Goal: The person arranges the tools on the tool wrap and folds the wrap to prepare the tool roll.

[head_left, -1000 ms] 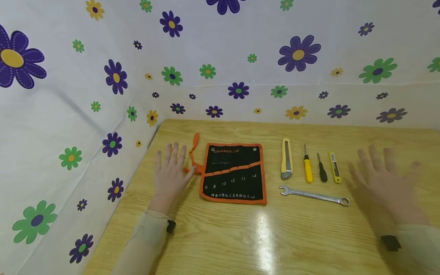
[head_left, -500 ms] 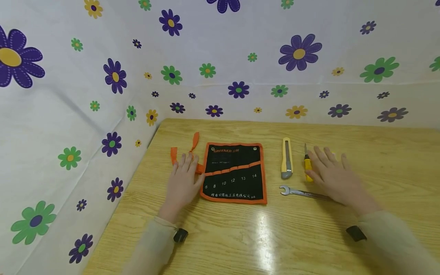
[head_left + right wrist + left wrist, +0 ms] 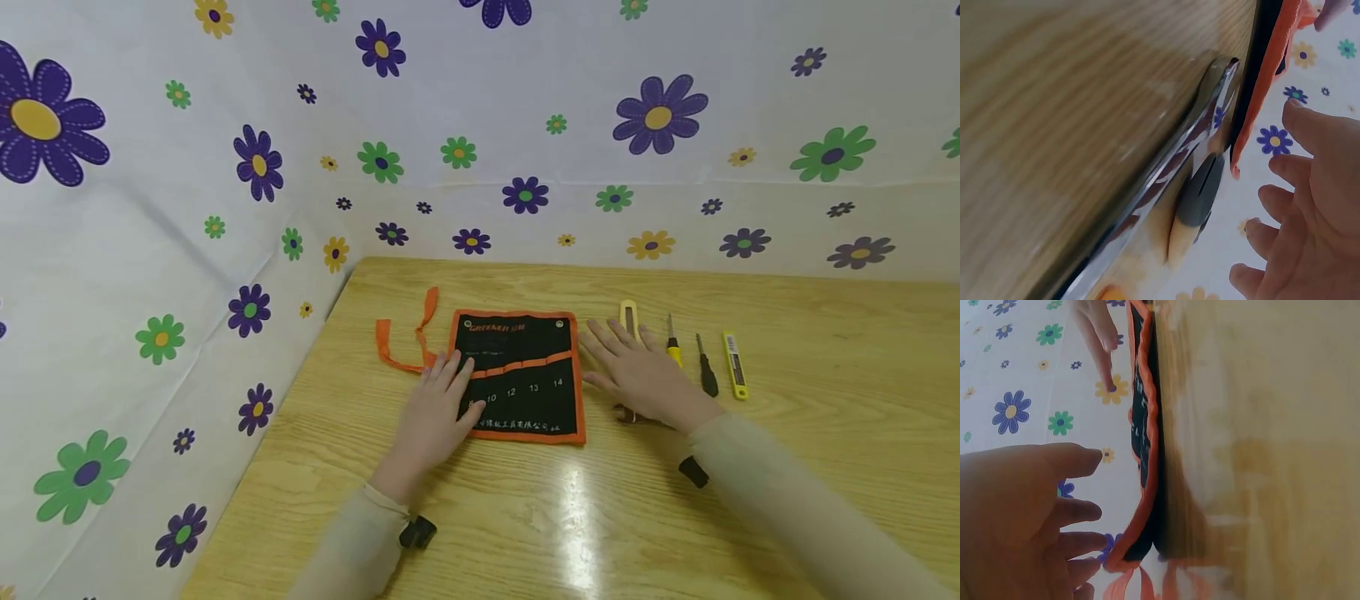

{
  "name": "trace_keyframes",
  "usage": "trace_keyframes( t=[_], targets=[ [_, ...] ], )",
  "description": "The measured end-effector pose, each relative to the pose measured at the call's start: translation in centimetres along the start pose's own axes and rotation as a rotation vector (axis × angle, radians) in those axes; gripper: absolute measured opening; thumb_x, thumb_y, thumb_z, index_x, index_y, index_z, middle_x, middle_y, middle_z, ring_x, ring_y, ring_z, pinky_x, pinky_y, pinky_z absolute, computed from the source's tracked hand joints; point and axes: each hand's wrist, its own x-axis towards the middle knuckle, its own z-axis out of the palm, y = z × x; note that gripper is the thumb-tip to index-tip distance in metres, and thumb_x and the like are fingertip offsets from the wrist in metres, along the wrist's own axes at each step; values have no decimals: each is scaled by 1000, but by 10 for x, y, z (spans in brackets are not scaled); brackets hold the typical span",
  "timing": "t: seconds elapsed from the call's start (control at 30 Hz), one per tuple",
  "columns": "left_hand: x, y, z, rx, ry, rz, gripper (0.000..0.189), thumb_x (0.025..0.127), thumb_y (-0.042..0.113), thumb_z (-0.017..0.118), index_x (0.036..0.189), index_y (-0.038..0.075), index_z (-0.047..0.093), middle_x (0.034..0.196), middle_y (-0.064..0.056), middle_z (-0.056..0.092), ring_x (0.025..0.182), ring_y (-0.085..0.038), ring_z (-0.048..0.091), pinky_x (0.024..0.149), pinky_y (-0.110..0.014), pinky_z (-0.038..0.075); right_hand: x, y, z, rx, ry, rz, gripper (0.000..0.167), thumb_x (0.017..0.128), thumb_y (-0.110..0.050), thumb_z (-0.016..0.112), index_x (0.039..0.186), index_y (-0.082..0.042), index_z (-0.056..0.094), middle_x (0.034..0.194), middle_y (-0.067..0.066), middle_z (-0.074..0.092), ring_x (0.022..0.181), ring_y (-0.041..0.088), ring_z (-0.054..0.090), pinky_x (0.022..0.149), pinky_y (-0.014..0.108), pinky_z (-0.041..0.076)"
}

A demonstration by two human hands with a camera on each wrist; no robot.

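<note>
A black tool pouch [image 3: 525, 342] with orange trim, printed numbers and an orange tie strap [image 3: 382, 342] lies flat on the wooden table. My left hand [image 3: 431, 421] hovers over its lower left corner, fingers spread; in the left wrist view the fingers hold nothing. My right hand [image 3: 645, 375], also spread and holding nothing, is just beyond the pouch's right edge. Beneath it, partly hidden, are a yellow utility knife [image 3: 628, 312] and a combination wrench [image 3: 1166, 159], whose shiny length shows in the right wrist view beside the knife's grey end [image 3: 1202, 187].
Right of my right hand lie a yellow-handled screwdriver [image 3: 674, 350], a small black-handled screwdriver [image 3: 707, 375] and a slim yellow-green case [image 3: 735, 367]. A flower-printed white sheet [image 3: 570, 158] rises along the table's back and left sides.
My right hand has swept left from beyond the tools, across the screwdrivers, to over the utility knife and wrench. My left hand has moved right, from beside the strap to over the pouch's corner.
</note>
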Motion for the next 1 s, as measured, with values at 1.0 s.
trace_keyframes(
  t=[1.0],
  targets=[
    [-2, 18, 13, -22, -153, 18, 63, 98, 48, 48, 149, 14, 35, 154, -8, 28, 142, -27, 21, 115, -47, 14, 24, -16, 12, -8, -165, -63, 64, 100, -45, 43, 151, -8, 29, 155, 16, 21, 143, 36, 14, 111, 58, 14]
  ],
)
